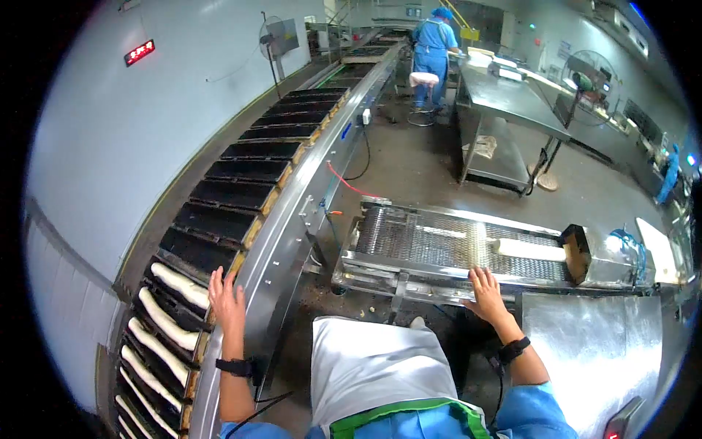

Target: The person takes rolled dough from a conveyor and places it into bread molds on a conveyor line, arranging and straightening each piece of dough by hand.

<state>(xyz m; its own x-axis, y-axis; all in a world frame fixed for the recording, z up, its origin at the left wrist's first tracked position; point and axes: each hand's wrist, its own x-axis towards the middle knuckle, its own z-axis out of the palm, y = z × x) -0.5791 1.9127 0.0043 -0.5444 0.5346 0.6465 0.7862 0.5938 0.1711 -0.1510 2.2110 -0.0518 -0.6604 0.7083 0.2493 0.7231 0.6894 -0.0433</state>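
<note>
My left hand (228, 304) is at the near rail of the long conveyor (307, 201), fingers apart and holding nothing. Just beside it, a long strip of white dough (179, 284) lies in a black baking pan. Several more dough strips fill the pans closer to me, while the black pans (216, 221) farther up hold none. On the front edge of the mesh belt (439, 238) rests my right hand (488, 298), open with its fingers spread. A thick roll of dough (532, 250) lies on that belt, coming out of a brown-edged opening (576, 254).
A steel panel (592, 329) is at my right. Beyond the mesh belt stands a steel table (504, 95) with a lower shelf. A person in blue (433, 55) works at the back beside a stool (422, 113). Black cables hang from both wrist straps.
</note>
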